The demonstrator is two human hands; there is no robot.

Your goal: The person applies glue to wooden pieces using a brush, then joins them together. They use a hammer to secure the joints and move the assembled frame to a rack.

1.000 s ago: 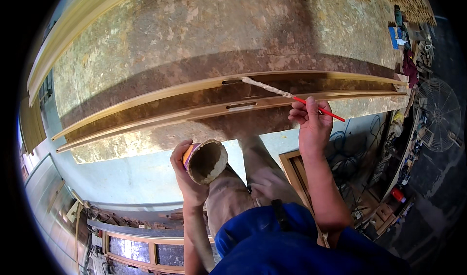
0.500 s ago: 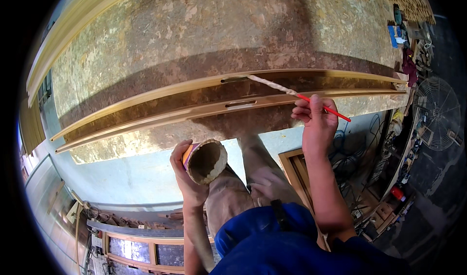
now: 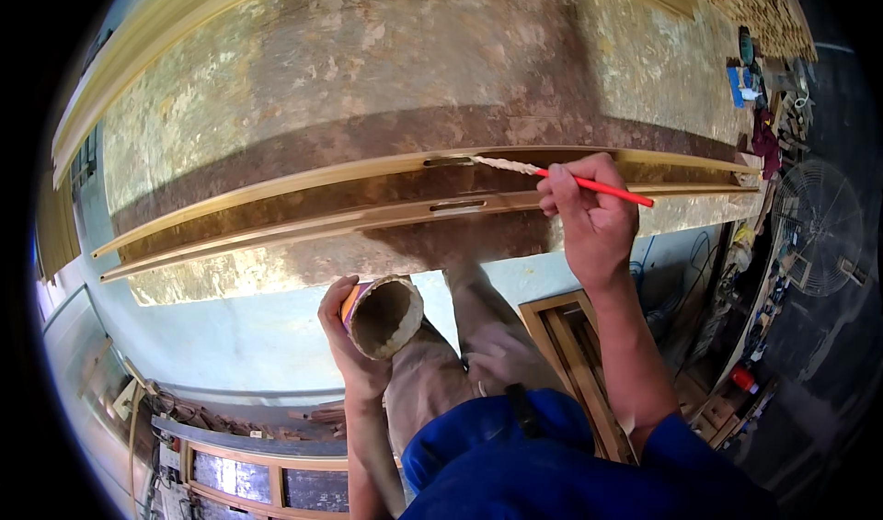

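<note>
My right hand [image 3: 596,215] pinches a slim red-handled stick [image 3: 602,186] whose far half is caked with pale paste. The tip of the stick is at the right end of a slot [image 3: 449,161] in the farther wooden rail [image 3: 340,179]. A nearer wooden rail [image 3: 368,217] with a similar slot [image 3: 458,206] lies alongside it. Below the table edge, my left hand [image 3: 354,336] is wrapped round a can [image 3: 411,329] with an orange and purple side. Dried paste crusts its rim, and the mouth is tilted toward me.
The rails lie on a stained worktable [image 3: 386,69]. More long wooden strips [image 3: 184,42] run along its far left edge. A wooden frame [image 3: 552,336] leans at my right leg. A round fan [image 3: 814,226] and clutter stand on the right.
My right hand has moved slightly up, and the stick now lies flatter, its tip still near the farther slot. The left hand keeps the can at nearly the same place.
</note>
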